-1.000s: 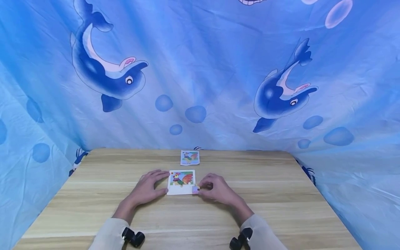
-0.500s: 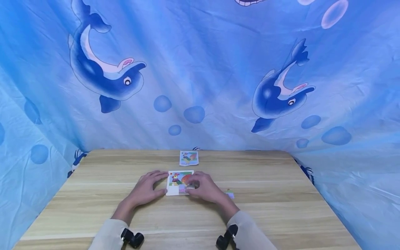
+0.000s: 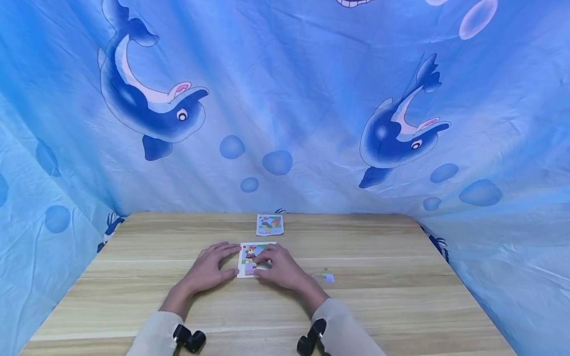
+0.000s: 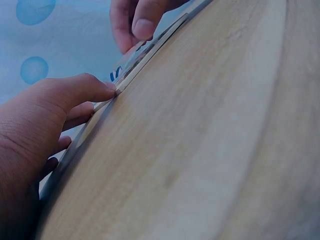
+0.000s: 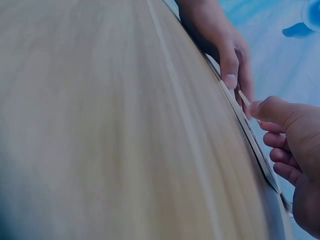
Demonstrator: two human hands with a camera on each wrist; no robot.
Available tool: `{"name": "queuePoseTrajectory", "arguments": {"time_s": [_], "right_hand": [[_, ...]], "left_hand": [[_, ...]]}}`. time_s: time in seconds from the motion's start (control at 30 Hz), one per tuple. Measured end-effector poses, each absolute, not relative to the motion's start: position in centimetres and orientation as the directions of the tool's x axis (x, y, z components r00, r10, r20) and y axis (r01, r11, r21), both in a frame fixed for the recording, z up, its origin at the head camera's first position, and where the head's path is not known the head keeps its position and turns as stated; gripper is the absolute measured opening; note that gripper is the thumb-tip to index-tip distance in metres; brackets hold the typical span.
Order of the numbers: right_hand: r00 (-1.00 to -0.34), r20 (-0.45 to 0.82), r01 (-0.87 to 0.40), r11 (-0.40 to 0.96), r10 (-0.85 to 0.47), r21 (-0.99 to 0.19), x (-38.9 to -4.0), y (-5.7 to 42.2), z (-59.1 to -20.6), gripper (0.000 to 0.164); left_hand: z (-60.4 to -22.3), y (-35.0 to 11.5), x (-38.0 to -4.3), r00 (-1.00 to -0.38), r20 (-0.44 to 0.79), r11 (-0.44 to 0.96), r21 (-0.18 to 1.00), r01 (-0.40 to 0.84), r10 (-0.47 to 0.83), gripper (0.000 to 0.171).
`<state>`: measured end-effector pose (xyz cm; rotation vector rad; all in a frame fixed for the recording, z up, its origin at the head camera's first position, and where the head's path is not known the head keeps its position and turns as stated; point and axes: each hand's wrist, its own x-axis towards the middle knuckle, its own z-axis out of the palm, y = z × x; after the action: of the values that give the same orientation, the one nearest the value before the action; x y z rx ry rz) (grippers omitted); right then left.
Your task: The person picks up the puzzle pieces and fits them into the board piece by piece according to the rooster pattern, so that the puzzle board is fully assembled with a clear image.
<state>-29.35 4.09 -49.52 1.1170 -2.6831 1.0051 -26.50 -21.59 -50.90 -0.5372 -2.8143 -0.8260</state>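
A white-rimmed jigsaw board [image 3: 240,264] with a colourful rooster picture lies flat on the wooden table. My left hand [image 3: 209,268] rests at its left side, fingers extended to the far corner and thumb touching the near corner. Over the board, my right hand [image 3: 281,269] pinches a jigsaw piece [image 5: 244,98] between thumb and fingers. The piece is tilted above the board's lower left part in the right wrist view. My right hand hides much of the rooster and the board's right side.
A loose jigsaw piece [image 3: 328,278] lies right of the board, with another partly hidden by my right wrist. Behind the board is a small rooster picture card [image 3: 269,225]. A blue dolphin-print curtain [image 3: 311,123] hangs beyond the table [image 3: 378,247].
My right hand has moved left across the board, bringing the pinched piece from beside its right edge to its lower left. The loose piece on the right has come into view. My left hand stays put.
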Motion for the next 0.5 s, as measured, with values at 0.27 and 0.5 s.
{"name": "queuePoseTrajectory", "arguments": {"time_s": [0.27,0.5], "right_hand": [[-0.739,0.285,-0.658,0.564,-0.61,-0.499,-29.2,3.3,-49.9,0.022],[-0.753,0.287,-0.645,0.577,-0.593,-0.5,-29.2,2.9,-49.8,0.022]], "left_hand": [[-51.1,-21.5,-26.7,-0.918,0.256,0.782,0.484,0.392,0.302,0.064],[-51.1,-21.6,-26.6,-0.919,0.256,0.785,0.482,0.39,0.3,0.063]]}}
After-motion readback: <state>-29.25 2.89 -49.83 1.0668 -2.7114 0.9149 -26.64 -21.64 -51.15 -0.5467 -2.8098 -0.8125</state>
